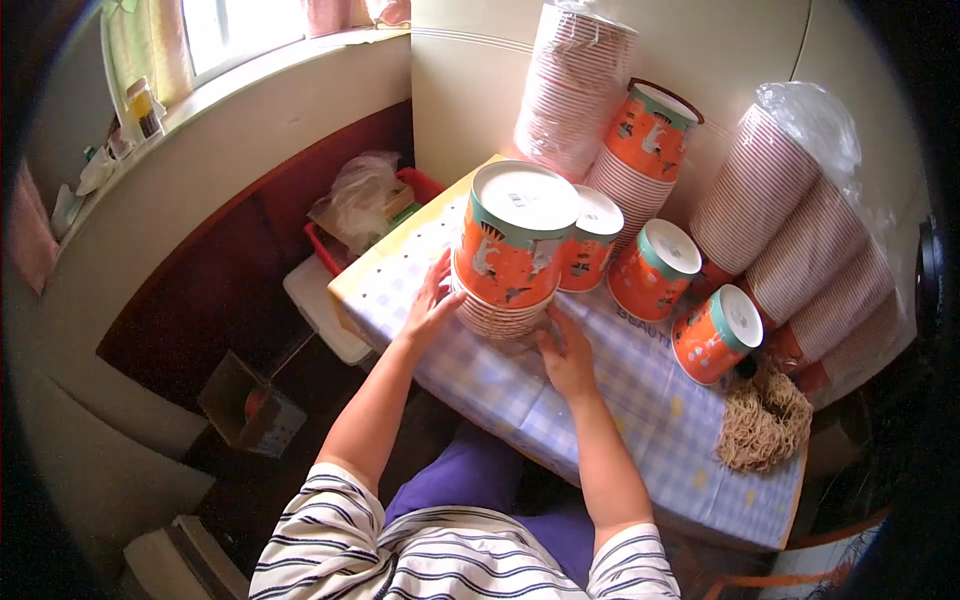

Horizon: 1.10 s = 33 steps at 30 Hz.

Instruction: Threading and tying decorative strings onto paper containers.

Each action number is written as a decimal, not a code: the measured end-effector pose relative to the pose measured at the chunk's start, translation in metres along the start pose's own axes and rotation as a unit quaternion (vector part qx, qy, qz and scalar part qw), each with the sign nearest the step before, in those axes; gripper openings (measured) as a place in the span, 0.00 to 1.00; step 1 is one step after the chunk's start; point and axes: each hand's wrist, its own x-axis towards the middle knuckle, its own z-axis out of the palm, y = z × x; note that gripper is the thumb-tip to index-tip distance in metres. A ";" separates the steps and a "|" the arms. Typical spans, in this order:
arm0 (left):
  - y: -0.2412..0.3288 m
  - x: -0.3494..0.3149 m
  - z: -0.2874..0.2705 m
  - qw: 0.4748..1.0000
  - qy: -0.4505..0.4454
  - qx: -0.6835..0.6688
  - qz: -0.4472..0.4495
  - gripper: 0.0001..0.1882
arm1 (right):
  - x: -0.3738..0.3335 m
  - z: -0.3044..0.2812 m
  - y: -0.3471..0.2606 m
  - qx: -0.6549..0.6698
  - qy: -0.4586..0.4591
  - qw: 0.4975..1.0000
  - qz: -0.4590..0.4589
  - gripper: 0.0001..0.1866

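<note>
A stack of orange paper tubs (510, 262), nested upside down with a white base uppermost, stands at the near left part of the table. Its lower rims lie close together under the top tub. My left hand (430, 308) is curved against the stack's left side, low down. On the lower right side, my right hand (568, 355) presses with thumb and fingers, so the stack is held between both hands. Some fingertips are hidden behind the tubs. Just behind it is another upturned tub (592, 250). Two shorter upturned tubs (650, 280) (712, 340) sit to the right.
Tall plastic-wrapped stacks of tubs (570, 95) (760, 180) stand along the table's back and right. A bundle of beige string (765, 420) lies near the right end of the checked tablecloth (600, 400). Left of the table are a red basket (425, 185) and an open cardboard box (245, 410).
</note>
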 end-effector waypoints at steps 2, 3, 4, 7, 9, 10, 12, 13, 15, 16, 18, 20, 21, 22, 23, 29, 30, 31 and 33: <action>0.000 0.001 0.000 1.000 0.001 0.007 0.002 0.44 | -0.002 0.002 0.002 0.017 -0.001 1.000 0.008 0.23; 0.001 0.001 0.000 1.000 0.003 0.006 0.002 0.44 | -0.002 0.002 0.002 0.034 0.000 0.999 0.018 0.24; 0.002 0.001 0.001 1.000 0.002 0.006 0.000 0.44 | -0.003 0.001 0.003 0.033 -0.001 0.999 0.017 0.24; 0.001 0.001 0.000 1.000 0.004 0.004 -0.001 0.44 | -0.001 0.001 -0.001 0.016 -0.004 1.000 -0.001 0.24; 0.001 0.001 0.000 1.000 0.005 0.001 0.000 0.44 | -0.002 -0.001 -0.003 0.002 -0.005 1.000 -0.010 0.24; 0.000 0.001 0.000 1.000 0.005 -0.001 0.000 0.44 | -0.002 0.001 -0.001 0.002 -0.007 1.000 -0.012 0.24; 0.001 0.001 0.001 1.000 0.005 -0.004 0.002 0.44 | -0.003 0.004 0.003 0.062 0.011 0.998 0.012 0.24; 0.001 0.001 0.002 1.000 0.014 -0.001 -0.004 0.41 | -0.004 0.002 0.005 0.061 0.009 0.998 0.011 0.24; -0.003 0.000 0.000 0.999 0.030 0.003 -0.010 0.39 | -0.002 -0.002 -0.002 0.020 0.031 0.999 0.000 0.22; -0.010 0.000 -0.001 0.998 0.059 -0.007 -0.008 0.36 | -0.002 -0.002 0.002 0.021 0.028 0.999 -0.002 0.22; -0.014 0.003 0.002 0.996 0.084 -0.021 -0.005 0.33 | -0.004 -0.007 0.019 -0.003 0.083 0.995 0.049 0.17; -0.013 0.003 0.003 0.993 0.118 -0.007 -0.017 0.28 | -0.006 -0.010 0.031 0.034 0.116 0.990 0.069 0.16; -0.012 0.003 0.002 0.993 0.119 -0.007 -0.016 0.28 | -0.006 -0.012 0.035 0.073 0.147 0.982 0.091 0.14; -0.011 0.002 0.001 0.993 0.113 -0.003 -0.028 0.28 | -0.008 -0.016 0.038 0.073 0.148 0.982 0.090 0.14; -0.011 0.001 0.000 0.993 0.107 0.002 -0.040 0.28 | -0.008 -0.019 0.034 0.075 0.158 0.978 0.112 0.12; -0.012 0.004 0.003 0.989 0.143 -0.004 -0.039 0.25 | -0.017 -0.044 0.050 0.067 0.155 0.979 0.110 0.09; -0.012 0.004 0.004 0.990 0.139 -0.005 -0.038 0.25 | -0.019 -0.048 0.054 0.058 0.142 0.982 0.114 0.08; -0.013 0.004 0.005 0.989 0.143 -0.002 -0.040 0.25 | -0.023 -0.055 0.057 0.056 0.146 0.981 0.115 0.08; -0.015 0.003 0.001 0.987 0.154 -0.005 -0.042 0.25 | -0.026 -0.065 0.043 -0.055 0.078 0.988 0.119 0.09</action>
